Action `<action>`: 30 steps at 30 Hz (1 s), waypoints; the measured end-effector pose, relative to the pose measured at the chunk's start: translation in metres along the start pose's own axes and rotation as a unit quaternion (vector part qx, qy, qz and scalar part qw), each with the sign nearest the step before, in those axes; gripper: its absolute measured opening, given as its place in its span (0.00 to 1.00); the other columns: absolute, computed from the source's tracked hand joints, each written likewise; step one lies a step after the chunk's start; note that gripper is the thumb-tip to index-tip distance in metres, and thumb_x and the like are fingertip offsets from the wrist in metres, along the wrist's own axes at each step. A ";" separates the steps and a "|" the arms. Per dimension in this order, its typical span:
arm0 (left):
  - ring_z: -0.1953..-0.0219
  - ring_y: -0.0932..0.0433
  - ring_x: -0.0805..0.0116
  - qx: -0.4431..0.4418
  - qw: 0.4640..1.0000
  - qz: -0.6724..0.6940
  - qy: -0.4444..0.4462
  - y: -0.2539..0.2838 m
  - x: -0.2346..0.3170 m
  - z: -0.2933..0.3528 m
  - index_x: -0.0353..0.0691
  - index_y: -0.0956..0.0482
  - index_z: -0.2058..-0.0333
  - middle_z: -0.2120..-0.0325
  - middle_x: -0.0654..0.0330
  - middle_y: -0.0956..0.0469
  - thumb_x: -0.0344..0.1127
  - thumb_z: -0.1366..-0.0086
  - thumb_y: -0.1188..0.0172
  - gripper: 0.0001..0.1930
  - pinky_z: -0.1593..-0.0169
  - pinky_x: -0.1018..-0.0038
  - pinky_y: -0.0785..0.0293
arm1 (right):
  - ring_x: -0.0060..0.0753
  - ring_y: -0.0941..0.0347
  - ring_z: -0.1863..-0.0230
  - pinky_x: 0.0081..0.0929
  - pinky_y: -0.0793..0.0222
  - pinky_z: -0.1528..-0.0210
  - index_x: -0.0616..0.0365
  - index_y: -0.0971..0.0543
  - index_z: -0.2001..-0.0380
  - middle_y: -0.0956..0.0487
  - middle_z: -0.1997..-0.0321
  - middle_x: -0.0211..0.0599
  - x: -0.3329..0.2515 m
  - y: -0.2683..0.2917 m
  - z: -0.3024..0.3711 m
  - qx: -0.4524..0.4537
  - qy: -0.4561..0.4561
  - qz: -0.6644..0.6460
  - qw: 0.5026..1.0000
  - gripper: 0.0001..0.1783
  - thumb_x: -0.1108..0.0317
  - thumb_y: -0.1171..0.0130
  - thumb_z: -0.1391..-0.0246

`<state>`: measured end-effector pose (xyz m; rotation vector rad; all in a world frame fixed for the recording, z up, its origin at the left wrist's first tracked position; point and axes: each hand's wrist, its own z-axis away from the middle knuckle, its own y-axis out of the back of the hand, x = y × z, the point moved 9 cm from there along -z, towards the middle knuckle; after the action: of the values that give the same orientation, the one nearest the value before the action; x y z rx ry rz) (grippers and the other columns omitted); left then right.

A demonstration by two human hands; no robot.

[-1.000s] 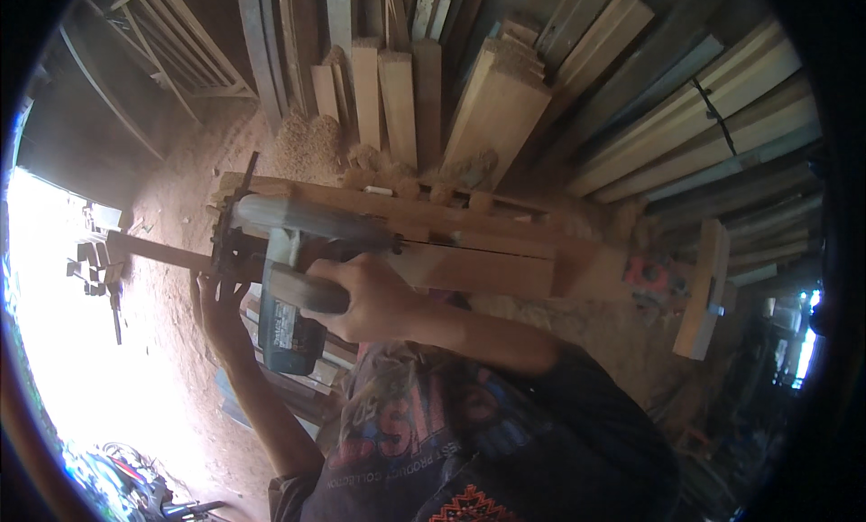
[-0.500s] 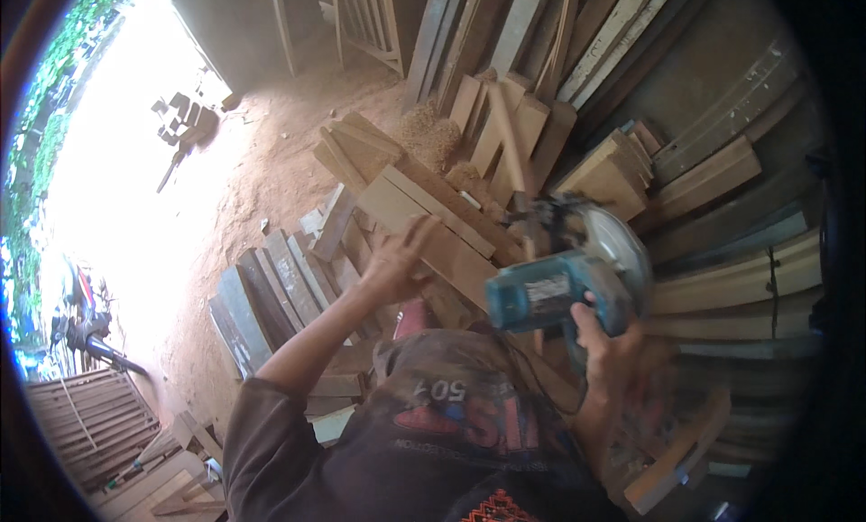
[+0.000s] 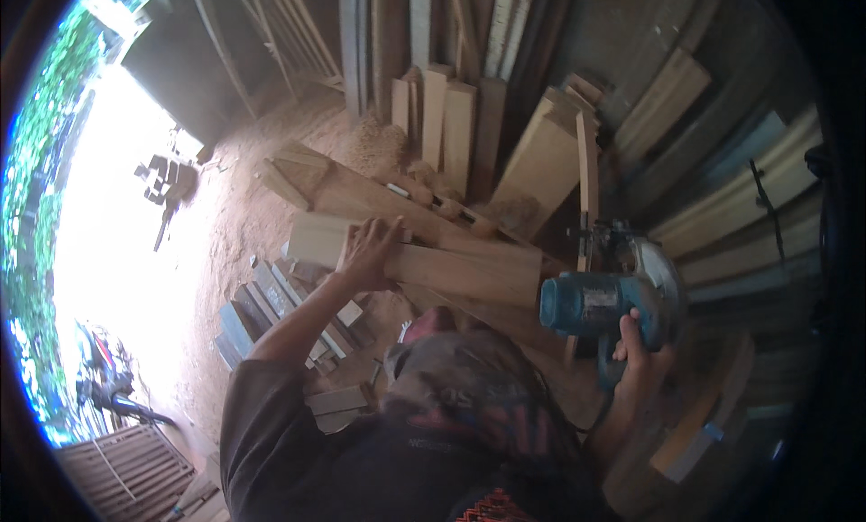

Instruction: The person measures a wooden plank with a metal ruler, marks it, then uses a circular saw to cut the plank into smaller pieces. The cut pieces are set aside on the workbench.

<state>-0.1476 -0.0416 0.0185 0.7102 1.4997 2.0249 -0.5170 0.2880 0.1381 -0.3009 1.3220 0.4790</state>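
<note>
My right hand [image 3: 644,358] grips the rear handle of a blue circular saw [image 3: 586,304], its thumb toward the motor housing. The saw hangs beside the right end of a long pale wooden board [image 3: 478,274]; its round guard is blurred and the blade cannot be made out. Across the left part of that board lies my left hand [image 3: 365,256], fingers spread over the upper face. A narrow gap or line runs along the board near its far edge. Beneath and behind it is a wider dusty plank [image 3: 356,188].
Sawdust [image 3: 374,143] is heaped behind the planks. Cut boards [image 3: 458,134] lean at the back, and long timber [image 3: 758,206] lines the right side. Short offcuts [image 3: 275,296] lie at the left, with a slatted wooden piece [image 3: 126,468] at the lower left.
My view has turned, so the boards lie more level across it. The saw has moved right, away from the board's end. My left hand stays on the board, fingers more spread.
</note>
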 end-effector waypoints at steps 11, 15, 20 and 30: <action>0.18 0.57 0.27 0.129 0.933 0.116 0.316 -0.048 0.067 0.100 0.42 0.59 0.17 0.19 0.34 0.58 0.71 0.56 0.17 0.79 0.25 0.33 0.49 | 0.20 0.34 0.74 0.24 0.38 0.69 0.62 0.15 0.54 0.21 0.70 0.27 -0.004 0.017 -0.024 -0.044 0.006 -0.007 0.999 0.16 0.70 0.22 0.42; 0.18 0.58 0.25 0.033 0.910 0.188 0.367 -0.074 0.121 0.141 0.44 0.61 0.16 0.18 0.34 0.62 0.73 0.54 0.20 0.78 0.26 0.30 0.46 | 0.20 0.33 0.75 0.24 0.36 0.70 0.64 0.15 0.54 0.21 0.70 0.28 0.003 0.017 -0.029 -0.078 0.003 0.002 0.997 0.16 0.71 0.21 0.42; 0.21 0.51 0.25 0.069 0.891 0.260 0.367 -0.062 0.135 0.136 0.43 0.61 0.17 0.21 0.31 0.56 0.65 0.51 0.21 0.75 0.24 0.35 0.45 | 0.21 0.31 0.77 0.24 0.35 0.72 0.65 0.15 0.55 0.20 0.71 0.30 0.018 0.011 -0.032 -0.120 -0.012 -0.004 0.993 0.16 0.72 0.21 0.43; 0.41 0.18 0.51 0.144 0.457 0.864 0.153 -0.124 0.041 0.168 0.39 0.40 0.22 0.39 0.45 0.20 0.47 0.41 0.27 0.51 0.37 0.58 0.21 | 0.19 0.31 0.79 0.24 0.34 0.76 0.65 0.15 0.56 0.19 0.70 0.28 0.016 0.002 -0.005 -0.159 -0.006 0.031 0.987 0.11 0.75 0.24 0.40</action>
<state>-0.0512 0.1336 -0.0540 3.1215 1.0401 3.1521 -0.5198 0.2900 0.1218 -0.5209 1.2440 0.7446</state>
